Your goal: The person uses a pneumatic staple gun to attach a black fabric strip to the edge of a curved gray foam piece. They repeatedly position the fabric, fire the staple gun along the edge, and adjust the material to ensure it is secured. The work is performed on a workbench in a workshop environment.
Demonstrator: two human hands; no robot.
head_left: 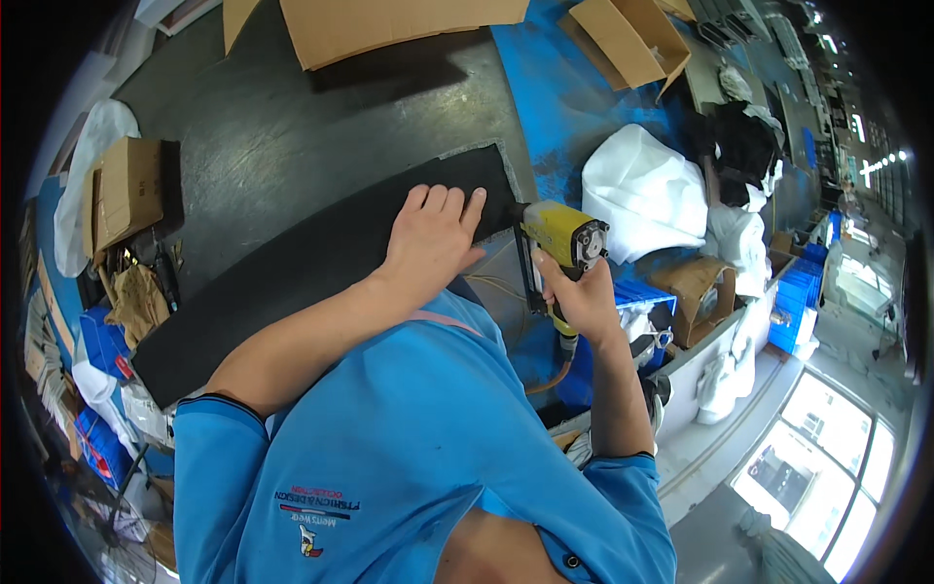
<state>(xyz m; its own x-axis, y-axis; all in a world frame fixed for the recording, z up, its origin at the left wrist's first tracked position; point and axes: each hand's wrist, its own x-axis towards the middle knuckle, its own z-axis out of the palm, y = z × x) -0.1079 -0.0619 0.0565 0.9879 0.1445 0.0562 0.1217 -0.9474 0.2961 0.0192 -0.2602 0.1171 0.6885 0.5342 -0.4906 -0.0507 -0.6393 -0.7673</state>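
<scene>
A long black fabric-covered panel [302, 261] lies slantwise in front of me, with a thin grey strip showing along its far right edge. My left hand [432, 236] rests on top of the panel near its right end, fingers stretched out. My right hand [581, 296] is wrapped round the handle of a yellow and black pneumatic staple gun [556, 234]. The gun's nose points left and meets or nearly meets the panel's right end; I cannot tell whether they touch. An orange air hose [555, 376] runs down from the handle.
Cardboard [389, 27] stands at the far side, and an open carton [623, 44] at the far right. White wrapped bundles [642, 190] lie right of the gun. A carton [126, 193] and a brown cloth [139, 302] are at left. Blue bins [796, 302] stand farther right.
</scene>
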